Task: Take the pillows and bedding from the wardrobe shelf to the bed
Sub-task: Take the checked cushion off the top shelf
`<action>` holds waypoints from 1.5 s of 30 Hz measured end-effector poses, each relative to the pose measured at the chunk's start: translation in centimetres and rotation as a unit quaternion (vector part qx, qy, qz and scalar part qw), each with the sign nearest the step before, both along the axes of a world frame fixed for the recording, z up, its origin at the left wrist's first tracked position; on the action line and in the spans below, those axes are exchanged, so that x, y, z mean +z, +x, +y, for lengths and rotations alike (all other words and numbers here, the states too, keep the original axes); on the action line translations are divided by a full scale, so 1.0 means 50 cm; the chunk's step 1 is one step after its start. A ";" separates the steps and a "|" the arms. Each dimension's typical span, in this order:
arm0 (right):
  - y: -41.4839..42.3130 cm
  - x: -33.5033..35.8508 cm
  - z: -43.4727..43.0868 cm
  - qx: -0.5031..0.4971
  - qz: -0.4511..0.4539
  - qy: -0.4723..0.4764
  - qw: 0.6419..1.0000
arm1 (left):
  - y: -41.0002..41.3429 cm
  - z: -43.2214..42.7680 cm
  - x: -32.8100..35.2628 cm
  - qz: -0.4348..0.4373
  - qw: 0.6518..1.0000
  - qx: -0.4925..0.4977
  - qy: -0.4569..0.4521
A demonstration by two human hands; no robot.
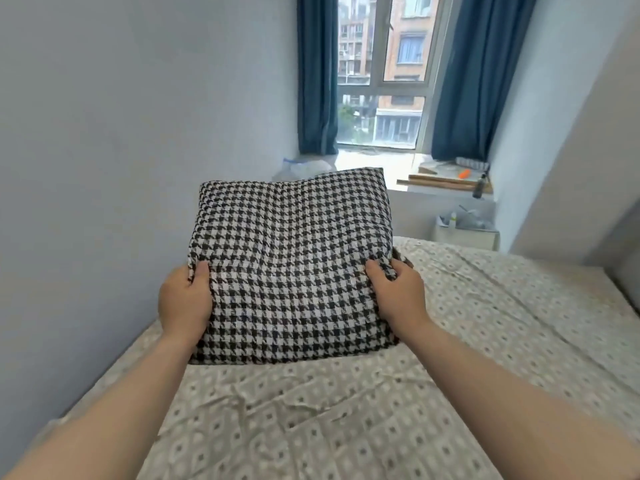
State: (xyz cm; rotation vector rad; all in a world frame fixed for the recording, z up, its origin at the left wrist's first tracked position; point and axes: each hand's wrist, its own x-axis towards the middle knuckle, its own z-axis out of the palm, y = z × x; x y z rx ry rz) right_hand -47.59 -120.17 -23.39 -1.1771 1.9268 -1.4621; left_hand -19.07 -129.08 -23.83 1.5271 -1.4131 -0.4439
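A black-and-white houndstooth pillow (292,258) is held out in front of me, above the bed (450,341). My left hand (185,301) grips its left edge, thumb on top. My right hand (398,292) grips its right edge the same way. The pillow's near edge hangs just over the bed's beige patterned sheet; whether it touches the sheet I cannot tell. The wardrobe is out of sight.
A pale wall (121,150) runs along the bed's left side. Ahead is a window (384,71) with blue curtains (317,74), and a sill (446,183) with wooden boards, a bottle and small items. A plastic bag (301,169) and a white box (465,233) lie beyond the bed.
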 end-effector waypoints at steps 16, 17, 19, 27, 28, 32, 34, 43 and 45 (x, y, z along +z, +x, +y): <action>-0.081 -0.684 0.169 -0.152 -0.065 0.251 0.954 | -0.191 -0.024 -0.675 -0.093 0.956 -0.193 0.200; -0.077 -0.727 0.180 -0.156 -0.072 0.263 0.949 | -0.190 -0.017 -0.715 -0.090 0.953 -0.195 0.213; -0.067 -0.807 0.195 -0.156 -0.079 0.283 0.943 | -0.184 -0.009 -0.794 -0.086 0.948 -0.194 0.236; -0.040 -0.984 0.204 -0.103 -0.067 0.365 0.923 | -0.144 0.020 -0.992 -0.100 0.934 -0.162 0.302; -0.039 -0.999 0.206 -0.100 -0.057 0.379 0.918 | -0.142 0.024 -1.010 -0.103 0.929 -0.159 0.317; -0.041 -1.025 0.209 -0.092 -0.024 0.413 0.906 | -0.135 0.021 -1.039 -0.144 0.914 -0.151 0.347; -0.045 -1.014 0.210 -0.086 -0.019 0.432 0.897 | -0.135 0.016 -1.015 -0.139 0.910 -0.154 0.359; -0.082 -0.767 0.121 -0.084 0.030 0.400 0.912 | -0.134 -0.008 -0.761 -0.060 0.914 -0.190 0.352; -0.073 -0.682 0.080 -0.067 0.033 0.361 0.930 | -0.132 -0.018 -0.683 -0.033 0.924 -0.184 0.334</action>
